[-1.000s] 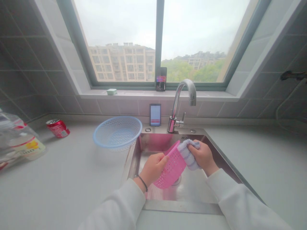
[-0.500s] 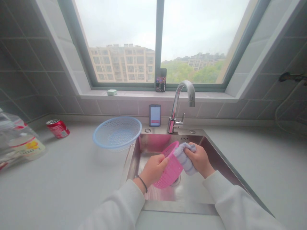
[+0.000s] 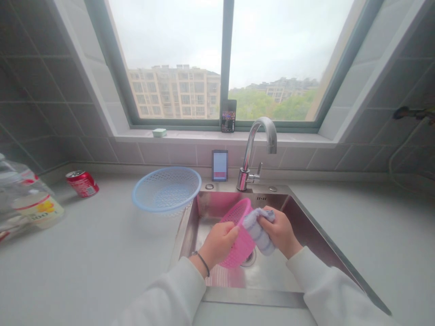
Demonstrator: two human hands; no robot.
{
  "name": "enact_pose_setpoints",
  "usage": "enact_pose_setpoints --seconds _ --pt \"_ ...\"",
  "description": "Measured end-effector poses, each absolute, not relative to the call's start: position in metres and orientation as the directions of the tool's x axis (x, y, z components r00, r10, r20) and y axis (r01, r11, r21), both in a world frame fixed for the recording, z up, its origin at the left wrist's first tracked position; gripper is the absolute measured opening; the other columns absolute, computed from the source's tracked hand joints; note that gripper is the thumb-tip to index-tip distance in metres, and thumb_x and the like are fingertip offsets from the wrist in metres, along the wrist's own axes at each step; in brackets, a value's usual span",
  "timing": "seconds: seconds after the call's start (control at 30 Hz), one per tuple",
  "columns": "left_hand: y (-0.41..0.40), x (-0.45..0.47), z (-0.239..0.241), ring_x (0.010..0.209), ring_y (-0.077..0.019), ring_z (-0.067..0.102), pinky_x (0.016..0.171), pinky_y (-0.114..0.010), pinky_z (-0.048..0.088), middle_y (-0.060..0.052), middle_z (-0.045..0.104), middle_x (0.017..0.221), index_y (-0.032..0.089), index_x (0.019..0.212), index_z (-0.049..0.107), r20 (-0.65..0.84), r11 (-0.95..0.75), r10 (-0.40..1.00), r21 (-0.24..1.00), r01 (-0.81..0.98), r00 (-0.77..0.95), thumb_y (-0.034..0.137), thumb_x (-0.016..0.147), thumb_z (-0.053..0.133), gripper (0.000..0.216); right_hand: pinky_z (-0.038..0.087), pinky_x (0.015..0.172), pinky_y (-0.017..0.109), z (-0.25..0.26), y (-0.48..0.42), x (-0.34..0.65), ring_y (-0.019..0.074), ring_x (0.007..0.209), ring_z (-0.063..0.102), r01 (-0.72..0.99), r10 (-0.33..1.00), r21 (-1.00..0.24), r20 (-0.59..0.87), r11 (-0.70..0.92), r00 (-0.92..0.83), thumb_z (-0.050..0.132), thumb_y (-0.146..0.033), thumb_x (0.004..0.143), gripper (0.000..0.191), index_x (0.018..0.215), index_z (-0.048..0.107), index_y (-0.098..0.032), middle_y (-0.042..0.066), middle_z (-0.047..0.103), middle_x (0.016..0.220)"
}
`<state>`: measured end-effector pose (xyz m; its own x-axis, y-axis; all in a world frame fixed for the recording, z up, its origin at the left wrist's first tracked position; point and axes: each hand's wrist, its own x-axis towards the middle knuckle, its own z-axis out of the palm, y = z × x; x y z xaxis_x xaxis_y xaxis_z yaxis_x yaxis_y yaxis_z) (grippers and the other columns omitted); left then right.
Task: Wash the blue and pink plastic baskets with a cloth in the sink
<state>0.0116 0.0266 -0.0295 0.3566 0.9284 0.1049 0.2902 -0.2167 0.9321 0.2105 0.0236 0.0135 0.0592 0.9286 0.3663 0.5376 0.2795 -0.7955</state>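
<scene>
My left hand point(image 3: 220, 242) grips the near rim of a pink plastic basket point(image 3: 240, 249), which is tilted on its side over the sink point(image 3: 272, 274). In my right hand point(image 3: 280, 231) is a bunched white cloth with blue-grey stripes point(image 3: 260, 235), pressed against the basket's right rim. Fingers of my right hand are partly hidden by the cloth. Below the basket, the drain point(image 3: 250, 259) shows in part.
A chrome faucet point(image 3: 249, 154) rises behind the sink. Left of it stands a phone with a lit screen point(image 3: 219, 165). A blue basket point(image 3: 166, 190) sits by the sink's left edge. Farther left are a red can point(image 3: 82, 183) and a clear bottle point(image 3: 37, 203).
My right hand and the cloth have shifted slightly down and left along the basket's rim. The basket has tilted a little to the left, still in my left hand.
</scene>
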Motion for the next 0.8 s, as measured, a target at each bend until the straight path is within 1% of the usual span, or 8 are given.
enact_pose_setpoints --seconds 0.17,0.23,0.43,0.5,0.6,0.67,0.73,0.8 --pt "0.025 0.011 -0.028 0.058 -0.0132 0.04 0.056 -0.027 0.026 0.003 0.043 0.058 0.021 0.061 0.041 0.097 -0.198 0.925 0.948 0.248 0.367 0.055 0.091 0.036 0.046 0.035 0.05 0.025 0.014 0.033 0.23 0.0134 0.053 0.043 0.572 0.888 -0.785 0.414 0.236 0.202 0.058 -0.046 0.076 0.032 0.057 0.049 -0.022 -0.004 0.048 0.051" --pt "0.025 0.011 -0.027 0.058 -0.0131 0.039 0.056 -0.027 0.026 0.003 0.041 0.058 0.021 0.061 0.041 0.105 -0.206 0.923 0.947 0.246 0.37 0.055 0.091 0.037 0.046 0.035 0.05 0.025 0.014 0.03 0.229 0.0134 0.052 0.044 0.577 0.882 -0.782 0.422 0.235 0.212 0.058 -0.046 0.077 0.032 0.057 0.05 -0.022 -0.004 0.048 0.051" --pt "0.026 0.012 -0.026 0.057 -0.0137 0.04 0.056 -0.027 0.026 0.003 0.042 0.056 0.021 0.059 0.041 0.12 -0.225 0.924 0.939 0.262 0.363 0.053 0.093 0.036 0.047 0.034 0.05 0.025 0.014 0.014 0.203 0.0125 0.05 0.045 0.559 0.909 -0.729 0.398 0.396 -0.125 0.061 -0.045 0.075 0.031 0.059 0.053 -0.021 -0.003 0.053 0.053" --pt "0.025 0.012 -0.026 0.057 -0.0138 0.041 0.056 -0.027 0.026 0.002 0.044 0.056 0.02 0.06 0.041 0.124 -0.228 0.922 0.94 0.254 0.368 0.055 0.094 0.033 0.05 0.035 0.05 0.025 0.015 0.017 0.206 0.0127 0.051 0.045 0.564 0.913 -0.738 0.402 0.37 -0.073 0.06 -0.044 0.076 0.03 0.059 0.052 -0.021 -0.003 0.052 0.053" --pt "0.024 0.011 -0.026 0.056 -0.0134 0.038 0.055 -0.028 0.024 0.003 0.04 0.056 0.021 0.059 0.037 0.143 -0.261 0.911 0.926 0.272 0.386 0.061 0.094 0.031 0.054 0.036 0.051 0.025 0.017 0.027 0.223 0.0135 0.053 0.046 0.582 0.9 -0.765 0.418 0.276 0.122 0.058 -0.045 0.077 0.03 0.059 0.051 -0.021 -0.003 0.051 0.053" --pt "0.023 0.01 -0.026 0.056 -0.0134 0.037 0.054 -0.028 0.022 0.003 0.038 0.055 0.021 0.058 0.034 0.166 -0.294 0.902 0.912 0.285 0.398 0.064 0.093 0.031 0.055 0.036 0.051 0.025 0.018 0.03 0.23 0.0135 0.053 0.045 0.587 0.876 -0.771 0.436 0.246 0.205 0.058 -0.047 0.077 0.033 0.058 0.049 -0.022 -0.003 0.049 0.052" --pt "0.023 0.01 -0.025 0.055 -0.0139 0.04 0.054 -0.029 0.023 0.002 0.041 0.055 0.021 0.057 0.035 0.171 -0.303 0.903 0.904 0.302 0.395 0.065 0.093 0.028 0.057 0.036 0.05 0.025 0.019 0.027 0.228 0.0133 0.052 0.044 0.578 0.878 -0.777 0.432 0.248 0.205 0.058 -0.048 0.077 0.034 0.058 0.049 -0.022 -0.004 0.048 0.052" --pt "0.023 0.01 -0.024 0.055 -0.0149 0.043 0.055 -0.029 0.024 0.001 0.045 0.054 0.021 0.057 0.038 0.162 -0.293 0.913 0.899 0.325 0.374 0.064 0.095 0.023 0.059 0.035 0.049 0.025 0.019 0.018 0.216 0.013 0.051 0.044 0.56 0.907 -0.776 0.41 0.289 0.1 0.059 -0.048 0.078 0.033 0.059 0.051 -0.021 -0.003 0.049 0.052"
